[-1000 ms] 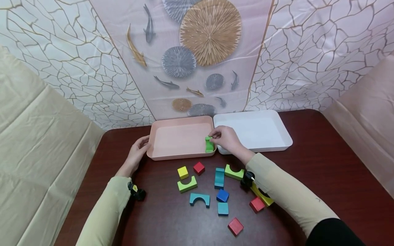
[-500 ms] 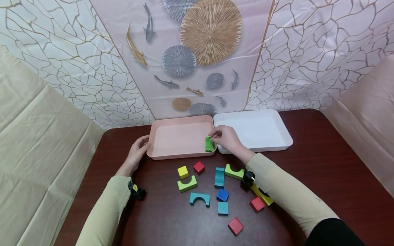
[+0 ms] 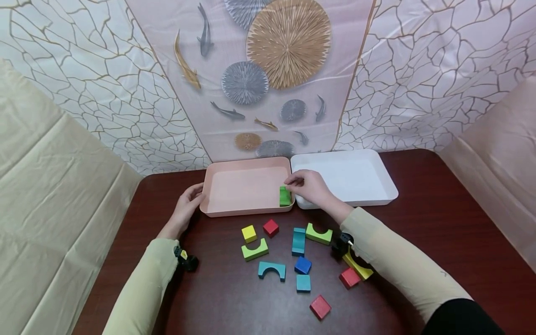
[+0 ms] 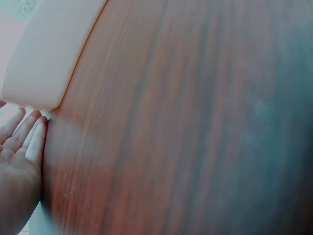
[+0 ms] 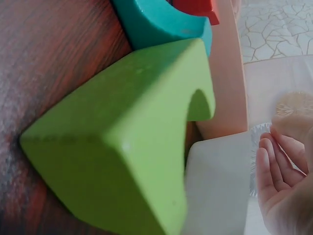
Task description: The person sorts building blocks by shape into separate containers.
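A bright green block (image 3: 284,197) with a notch stands at the right end of the pink tray (image 3: 243,186). Just above that block are the thumb and fingertips of my right hand (image 3: 309,187); in the right wrist view its fingers lie fairly straight, with nothing seen between them. My left hand (image 3: 186,207) rests against the left end of the pink tray, its fingertips at the rim. The left wrist view shows those fingers extended under the tray's corner (image 4: 44,58).
The white tray (image 3: 349,179) stands right beside the pink one. Nearer on the dark wooden table lie loose blocks: yellow cube (image 3: 249,234), red cube (image 3: 271,228), lime arches (image 3: 254,251), teal arch (image 3: 272,270), blue cube (image 3: 303,265) and several more. A patterned cloth (image 3: 289,107) hangs behind.
My right hand and forearm have shifted slightly to the right, its fingertips drawing off the top of the green block, which stays in the pink tray. The left hand has not moved.
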`<state>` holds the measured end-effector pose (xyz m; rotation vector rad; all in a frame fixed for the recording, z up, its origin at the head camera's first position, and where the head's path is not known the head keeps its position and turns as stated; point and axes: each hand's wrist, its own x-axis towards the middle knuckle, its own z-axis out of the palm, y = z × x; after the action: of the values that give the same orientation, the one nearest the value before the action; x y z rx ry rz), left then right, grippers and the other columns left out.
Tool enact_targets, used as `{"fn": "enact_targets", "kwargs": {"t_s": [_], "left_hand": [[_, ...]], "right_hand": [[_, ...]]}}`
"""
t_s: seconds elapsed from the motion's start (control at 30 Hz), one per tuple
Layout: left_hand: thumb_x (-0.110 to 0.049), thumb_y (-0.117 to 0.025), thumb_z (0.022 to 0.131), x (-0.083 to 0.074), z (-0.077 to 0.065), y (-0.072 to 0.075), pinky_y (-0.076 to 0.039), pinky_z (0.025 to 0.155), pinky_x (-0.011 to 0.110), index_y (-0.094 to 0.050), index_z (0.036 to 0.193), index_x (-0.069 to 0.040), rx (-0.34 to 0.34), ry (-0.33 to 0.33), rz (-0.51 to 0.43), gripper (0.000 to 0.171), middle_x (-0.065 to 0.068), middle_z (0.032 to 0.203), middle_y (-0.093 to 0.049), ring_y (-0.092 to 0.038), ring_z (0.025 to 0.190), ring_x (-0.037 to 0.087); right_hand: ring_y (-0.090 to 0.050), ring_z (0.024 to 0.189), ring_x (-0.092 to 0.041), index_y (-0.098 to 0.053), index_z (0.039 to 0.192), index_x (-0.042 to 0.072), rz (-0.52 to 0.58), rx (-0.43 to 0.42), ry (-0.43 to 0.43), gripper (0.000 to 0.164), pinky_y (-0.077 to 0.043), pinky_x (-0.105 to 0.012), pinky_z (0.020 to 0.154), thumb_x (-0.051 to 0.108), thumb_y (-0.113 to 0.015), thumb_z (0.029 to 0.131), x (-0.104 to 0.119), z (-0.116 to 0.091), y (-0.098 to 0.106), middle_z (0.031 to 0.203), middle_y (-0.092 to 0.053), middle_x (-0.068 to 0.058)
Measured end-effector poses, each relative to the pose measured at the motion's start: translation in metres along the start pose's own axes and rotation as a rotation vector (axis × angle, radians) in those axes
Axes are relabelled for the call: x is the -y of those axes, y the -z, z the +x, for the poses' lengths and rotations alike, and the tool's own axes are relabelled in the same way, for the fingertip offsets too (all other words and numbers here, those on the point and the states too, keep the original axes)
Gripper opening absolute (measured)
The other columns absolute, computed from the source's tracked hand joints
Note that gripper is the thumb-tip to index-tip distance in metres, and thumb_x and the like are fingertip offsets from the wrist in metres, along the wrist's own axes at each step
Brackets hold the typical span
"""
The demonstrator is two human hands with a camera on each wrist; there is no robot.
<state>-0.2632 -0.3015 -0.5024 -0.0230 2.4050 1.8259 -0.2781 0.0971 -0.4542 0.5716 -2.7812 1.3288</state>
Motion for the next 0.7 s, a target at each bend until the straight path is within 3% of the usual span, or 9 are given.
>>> {"fn": "enact_targets", "kwargs": {"t_s": [0.2,0.47,0.7], "left_hand": [[-0.020,-0.051,0.114,0.000,-0.001,0.000,-0.040,0.095,0.006,-0.032,0.165,-0.001,0.000,0.000,0.003,0.058,0.025,0.167,-0.037,-0.039,0.152,0.039],[-0.021,-0.052,0.113,0.002,0.001,-0.001,-0.044,0.106,0.022,-0.036,0.162,0.001,-0.019,-0.026,0.038,0.057,0.028,0.163,-0.041,-0.045,0.146,0.037],[-0.020,-0.050,0.114,0.002,0.001,-0.001,-0.041,0.101,0.013,-0.035,0.164,-0.001,-0.007,-0.010,0.021,0.056,0.025,0.165,-0.040,-0.042,0.149,0.037]], "right_hand": [[-0.074,0.095,-0.029,-0.081,0.107,0.002,0.007,0.009,0.017,0.013,-0.061,-0.044,0.089,0.010,-0.077,0.097,0.005,-0.004,0.004,0.103,-0.079,-0.016],[-0.073,0.095,-0.027,-0.081,0.110,0.002,0.027,0.027,0.037,0.015,-0.060,-0.041,0.089,0.009,-0.076,0.097,0.009,-0.012,0.012,0.104,-0.080,-0.014],[-0.073,0.094,-0.025,-0.081,0.112,0.001,0.027,0.038,0.055,0.017,-0.059,-0.038,0.087,0.009,-0.076,0.097,0.013,-0.020,0.019,0.106,-0.080,-0.013]]}}
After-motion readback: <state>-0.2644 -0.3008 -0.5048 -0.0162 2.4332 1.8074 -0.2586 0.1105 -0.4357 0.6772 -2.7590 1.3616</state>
